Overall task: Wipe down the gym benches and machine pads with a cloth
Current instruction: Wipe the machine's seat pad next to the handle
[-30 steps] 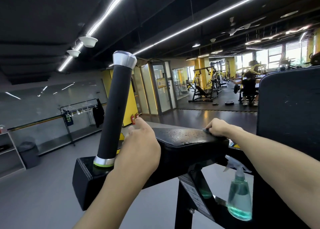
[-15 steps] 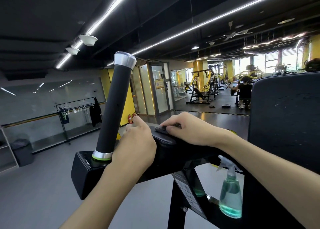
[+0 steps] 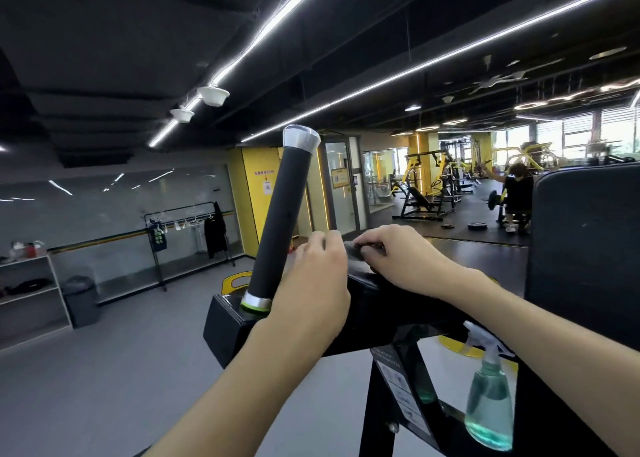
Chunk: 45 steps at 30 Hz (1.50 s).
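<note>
Dark cloth [image 3: 360, 250] lies bunched on top of the black machine pad [image 3: 391, 300], pinched by the curled fingers of the right hand [image 3: 398, 259]. The left hand [image 3: 311, 294] sits on the pad's end beside the upright black handle [image 3: 280, 221]; whether it grips anything cannot be told. A green spray bottle [image 3: 488, 404] stands below the pad.

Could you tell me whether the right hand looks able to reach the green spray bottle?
Probably yes: the clear plastic spray bottle of green liquid stands just below that forearm, nothing between. The right hand would first have to leave the dark cloth on the black pad.
</note>
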Motion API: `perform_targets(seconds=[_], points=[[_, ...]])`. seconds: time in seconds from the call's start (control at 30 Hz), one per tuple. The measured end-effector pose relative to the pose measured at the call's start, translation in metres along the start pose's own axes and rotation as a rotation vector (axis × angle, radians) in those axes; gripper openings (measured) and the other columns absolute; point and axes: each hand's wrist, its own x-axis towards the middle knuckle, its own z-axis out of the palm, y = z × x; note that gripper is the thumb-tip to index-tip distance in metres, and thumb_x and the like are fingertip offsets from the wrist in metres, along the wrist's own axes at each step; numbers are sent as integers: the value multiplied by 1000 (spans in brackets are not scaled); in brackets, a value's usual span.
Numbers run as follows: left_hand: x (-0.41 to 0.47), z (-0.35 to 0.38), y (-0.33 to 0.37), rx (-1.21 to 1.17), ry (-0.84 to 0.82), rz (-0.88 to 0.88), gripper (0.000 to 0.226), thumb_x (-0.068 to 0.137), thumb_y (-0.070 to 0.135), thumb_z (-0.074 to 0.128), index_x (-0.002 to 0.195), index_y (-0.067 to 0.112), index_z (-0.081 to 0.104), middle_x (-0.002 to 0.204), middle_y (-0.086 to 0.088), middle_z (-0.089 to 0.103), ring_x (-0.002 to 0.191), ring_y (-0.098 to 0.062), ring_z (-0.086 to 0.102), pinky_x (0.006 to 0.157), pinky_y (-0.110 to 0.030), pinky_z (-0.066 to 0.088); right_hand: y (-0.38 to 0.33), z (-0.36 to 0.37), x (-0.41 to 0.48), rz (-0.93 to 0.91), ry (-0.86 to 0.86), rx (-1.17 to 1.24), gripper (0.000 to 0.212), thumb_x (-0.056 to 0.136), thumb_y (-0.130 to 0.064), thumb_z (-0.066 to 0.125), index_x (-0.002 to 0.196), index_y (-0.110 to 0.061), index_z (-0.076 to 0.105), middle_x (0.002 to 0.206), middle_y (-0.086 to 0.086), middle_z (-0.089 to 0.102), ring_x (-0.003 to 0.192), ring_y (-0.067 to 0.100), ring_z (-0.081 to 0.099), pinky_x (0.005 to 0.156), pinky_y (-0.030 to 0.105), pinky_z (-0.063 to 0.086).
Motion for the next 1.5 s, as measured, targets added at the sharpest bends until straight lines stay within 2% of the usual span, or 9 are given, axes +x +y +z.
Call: perform_targets(seconds=[0.13, 0.23, 0.33, 0.43, 0.83, 1.03, 1.13, 1.27, 1.5], points=[[-20, -38, -9, 77, 275, 228, 18, 93, 9, 47, 101, 17, 60, 95, 0, 59, 75, -21, 55, 55, -27, 35, -46, -11, -3, -196, 0, 51, 32, 94, -20, 54, 76, -46, 60, 75, -22, 56, 73, 0, 53, 67, 29, 44], [-22, -54, -34, 72, 442, 174, 14, 87, 20, 42, 93, 14, 52, 84, -1, 53, 66, -16, 42, 50, -22, 21, -72, 3, 6, -273, -26, -98, 18, 96, -27, 56, 103, -37, 68, 91, -10, 53, 83, 11, 53, 73, 32, 46], [-14, -45, -55, -89, 230, -7, 29, 100, 27, 35, 119, 7, 42, 97, -4, 48, 82, -25, 52, 67, -33, 37, -85, 24, 16, -313, -97, -306, 21, 98, -32, 53, 109, -24, 68, 107, 3, 47, 87, 20, 52, 72, 37, 48], [-12, -37, -63, -283, 23, -14, 23, 106, 33, 26, 110, 13, 37, 81, -1, 53, 69, -23, 58, 59, -32, 41, -91, 29, 12, -412, -188, -556, 27, 99, -32, 49, 118, -24, 65, 124, 2, 46, 100, 22, 45, 85, 37, 46], [-17, -35, -65, -252, 5, -68, 39, 106, 48, 16, 128, 21, 32, 76, 10, 50, 65, -8, 49, 61, -33, 37, -104, 44, 10, -434, -157, -872, 32, 100, -24, 42, 129, -19, 56, 137, 5, 46, 121, 26, 41, 90, 33, 39], [-19, -36, -64, -273, 5, -69, 39, 106, 46, 16, 131, 19, 32, 74, 5, 52, 62, -10, 51, 53, -31, 36, -80, 21, -43, -519, 2, -842, 21, 80, -26, 70, 100, -31, 71, 106, -2, 55, 88, 23, 49, 65, 32, 39], [-23, -38, -57, -195, 27, -159, 38, 107, 41, 23, 133, 15, 32, 90, -2, 59, 73, -14, 56, 58, -29, 40, -50, 23, -75, -522, 109, -807, 32, 80, -23, 66, 112, -25, 66, 113, 2, 54, 89, 24, 48, 68, 36, 48], [-31, -28, -26, 104, 467, 100, 48, 85, 10, 49, 133, 7, 43, 114, -14, 51, 96, -29, 51, 77, -36, 42, -29, 38, -97, -440, 368, -675, 48, 83, -19, 50, 130, -13, 57, 124, 13, 45, 97, 28, 48, 82, 37, 47], [-12, 34, 5, -43, 70, 247, 32, 102, 29, 27, 111, 20, 56, 107, 1, 63, 103, -21, 57, 95, -36, 41, 34, 94, -102, -48, 602, -269, 37, 93, -13, 44, 130, -7, 42, 121, 14, 43, 80, 32, 55, 62, 34, 43]])
